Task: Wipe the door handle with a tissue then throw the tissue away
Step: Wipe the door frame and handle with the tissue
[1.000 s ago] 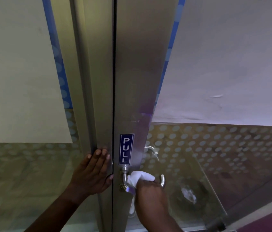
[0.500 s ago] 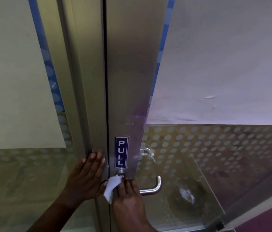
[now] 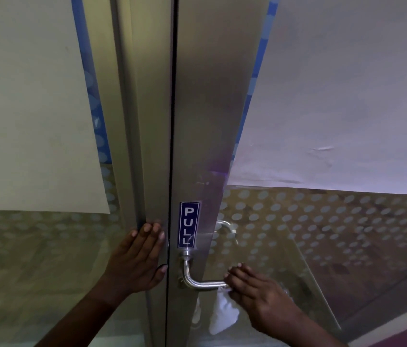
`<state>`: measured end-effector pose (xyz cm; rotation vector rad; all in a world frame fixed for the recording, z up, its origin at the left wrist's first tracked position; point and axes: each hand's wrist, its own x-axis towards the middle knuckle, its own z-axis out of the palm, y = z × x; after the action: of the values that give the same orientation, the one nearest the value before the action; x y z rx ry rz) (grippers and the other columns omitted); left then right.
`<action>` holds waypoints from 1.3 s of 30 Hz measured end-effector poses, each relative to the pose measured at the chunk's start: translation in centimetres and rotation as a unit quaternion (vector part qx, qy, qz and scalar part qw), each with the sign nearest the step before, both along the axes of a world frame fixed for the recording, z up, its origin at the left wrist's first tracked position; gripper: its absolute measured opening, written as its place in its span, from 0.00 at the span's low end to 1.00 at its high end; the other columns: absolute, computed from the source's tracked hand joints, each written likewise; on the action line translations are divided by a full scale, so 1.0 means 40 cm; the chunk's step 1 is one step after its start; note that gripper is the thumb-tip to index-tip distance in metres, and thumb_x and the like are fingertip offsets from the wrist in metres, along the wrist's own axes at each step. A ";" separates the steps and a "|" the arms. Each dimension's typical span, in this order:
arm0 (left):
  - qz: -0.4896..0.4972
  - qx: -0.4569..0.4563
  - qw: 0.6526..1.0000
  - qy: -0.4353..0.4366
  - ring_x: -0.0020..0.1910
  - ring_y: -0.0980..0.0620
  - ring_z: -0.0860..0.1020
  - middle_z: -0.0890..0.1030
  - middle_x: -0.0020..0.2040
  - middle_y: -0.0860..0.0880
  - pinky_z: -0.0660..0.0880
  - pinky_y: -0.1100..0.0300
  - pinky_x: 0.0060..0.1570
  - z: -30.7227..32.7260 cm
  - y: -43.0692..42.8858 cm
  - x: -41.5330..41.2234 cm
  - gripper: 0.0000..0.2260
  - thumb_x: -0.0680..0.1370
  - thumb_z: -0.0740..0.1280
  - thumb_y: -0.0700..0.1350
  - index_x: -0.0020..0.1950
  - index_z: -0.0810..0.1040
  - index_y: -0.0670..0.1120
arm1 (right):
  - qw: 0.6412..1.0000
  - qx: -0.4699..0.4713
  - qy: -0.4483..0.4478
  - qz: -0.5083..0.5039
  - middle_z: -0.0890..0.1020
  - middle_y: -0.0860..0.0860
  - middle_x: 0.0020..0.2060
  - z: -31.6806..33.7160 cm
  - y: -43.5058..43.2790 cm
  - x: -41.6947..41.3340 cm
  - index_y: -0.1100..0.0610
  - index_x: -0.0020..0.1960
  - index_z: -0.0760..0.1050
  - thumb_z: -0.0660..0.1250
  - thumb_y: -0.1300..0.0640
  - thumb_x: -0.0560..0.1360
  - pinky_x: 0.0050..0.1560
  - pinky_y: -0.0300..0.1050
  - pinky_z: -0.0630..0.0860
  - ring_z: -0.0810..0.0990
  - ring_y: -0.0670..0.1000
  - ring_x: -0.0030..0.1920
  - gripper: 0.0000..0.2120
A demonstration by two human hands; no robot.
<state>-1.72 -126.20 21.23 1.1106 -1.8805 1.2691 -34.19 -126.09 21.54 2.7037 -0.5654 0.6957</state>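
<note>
Two hands working at the door, my left hand pressing flat and open-fingered against the metal frame, my right hand closing around the door handle, tissue hanging beneath my fingers.

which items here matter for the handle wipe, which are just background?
Job:
door handle
tissue, hanging below the handle under the right hand
left hand, flat on the door frame

Background:
PULL sticker
paper sheets on the glass
</note>
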 end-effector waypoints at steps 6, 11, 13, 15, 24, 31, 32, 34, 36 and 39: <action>0.002 -0.005 1.000 0.003 0.80 0.42 0.52 0.52 0.81 0.38 0.48 0.48 0.79 -0.002 0.000 -0.001 0.31 0.82 0.49 0.55 0.79 0.54 0.36 | 0.990 0.071 -0.002 -0.123 0.86 0.54 0.51 0.055 -0.044 -0.053 0.60 0.48 0.85 0.68 0.73 0.59 0.67 0.44 0.70 0.84 0.52 0.53 0.21; 0.005 -0.005 1.000 0.008 0.80 0.42 0.52 0.53 0.81 0.39 0.48 0.48 0.79 -0.010 -0.001 0.000 0.31 0.82 0.50 0.56 0.79 0.54 0.37 | 0.814 0.415 -0.265 -0.308 0.87 0.41 0.43 0.056 0.016 0.031 0.50 0.47 0.85 0.67 0.69 0.67 0.41 0.24 0.74 0.82 0.32 0.43 0.18; 0.009 -0.003 1.000 0.007 0.80 0.42 0.52 0.53 0.81 0.39 0.48 0.48 0.79 -0.011 -0.002 -0.001 0.31 0.82 0.50 0.56 0.80 0.53 0.37 | 0.598 0.609 -0.447 -0.266 0.88 0.51 0.40 0.035 0.014 0.051 0.56 0.43 0.87 0.62 0.73 0.69 0.38 0.28 0.76 0.85 0.41 0.42 0.18; 0.011 -0.006 1.000 0.004 0.81 0.42 0.52 0.52 0.81 0.39 0.48 0.48 0.79 -0.011 -0.002 -0.001 0.31 0.82 0.50 0.56 0.80 0.53 0.37 | 0.346 0.733 -0.564 -0.159 0.87 0.60 0.37 0.039 0.014 0.064 0.66 0.38 0.85 0.54 0.74 0.69 0.33 0.39 0.80 0.86 0.52 0.37 0.20; 0.012 -0.015 1.000 0.005 0.80 0.41 0.52 0.53 0.81 0.38 0.49 0.47 0.79 -0.004 0.002 -0.005 0.31 0.83 0.50 0.56 0.79 0.54 0.36 | 0.108 0.719 -0.687 0.002 0.84 0.64 0.36 -0.014 0.074 0.144 0.69 0.42 0.83 0.58 0.64 0.69 0.38 0.47 0.83 0.85 0.57 0.35 0.16; 0.019 -0.028 0.999 0.010 0.80 0.40 0.54 0.54 0.80 0.37 0.51 0.46 0.78 -0.014 -0.001 -0.007 0.31 0.83 0.51 0.56 0.79 0.55 0.36 | 0.049 0.781 -0.621 0.051 0.83 0.60 0.36 -0.022 0.097 0.163 0.72 0.39 0.81 0.80 0.70 0.50 0.43 0.40 0.78 0.83 0.53 0.33 0.18; 0.020 -0.028 0.999 0.010 0.80 0.40 0.54 0.54 0.81 0.37 0.51 0.46 0.78 -0.014 -0.001 -0.007 0.31 0.83 0.51 0.56 0.79 0.55 0.36 | 0.049 0.775 -0.628 0.049 0.84 0.62 0.38 -0.030 0.090 0.153 0.73 0.41 0.81 0.76 0.71 0.55 0.42 0.41 0.80 0.84 0.55 0.34 0.15; 0.022 -0.026 0.999 0.009 0.80 0.40 0.53 0.53 0.81 0.38 0.50 0.46 0.78 -0.012 -0.001 -0.007 0.31 0.83 0.51 0.56 0.79 0.54 0.36 | 0.061 0.758 -0.649 0.021 0.84 0.66 0.41 -0.026 0.069 0.132 0.72 0.43 0.82 0.59 0.72 0.65 0.41 0.48 0.82 0.85 0.60 0.39 0.14; 0.022 -0.022 0.999 0.011 0.80 0.40 0.53 0.53 0.81 0.38 0.50 0.46 0.78 -0.012 0.001 -0.006 0.32 0.83 0.51 0.56 0.79 0.54 0.36 | 0.048 0.745 -0.664 0.030 0.84 0.67 0.44 -0.032 0.042 0.087 0.72 0.46 0.82 0.52 0.70 0.67 0.46 0.51 0.81 0.86 0.62 0.42 0.20; 0.022 -0.022 0.999 0.011 0.80 0.40 0.53 0.53 0.81 0.38 0.50 0.46 0.78 -0.012 0.002 -0.006 0.32 0.83 0.51 0.56 0.79 0.54 0.36 | 0.096 0.751 -0.652 0.038 0.84 0.66 0.50 -0.006 0.019 0.042 0.71 0.49 0.82 0.51 0.69 0.68 0.53 0.54 0.78 0.85 0.61 0.47 0.22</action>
<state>-1.94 -126.13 20.74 1.1427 -1.8130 1.3119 -32.49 -125.34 21.31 -0.1051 0.5524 -1.0476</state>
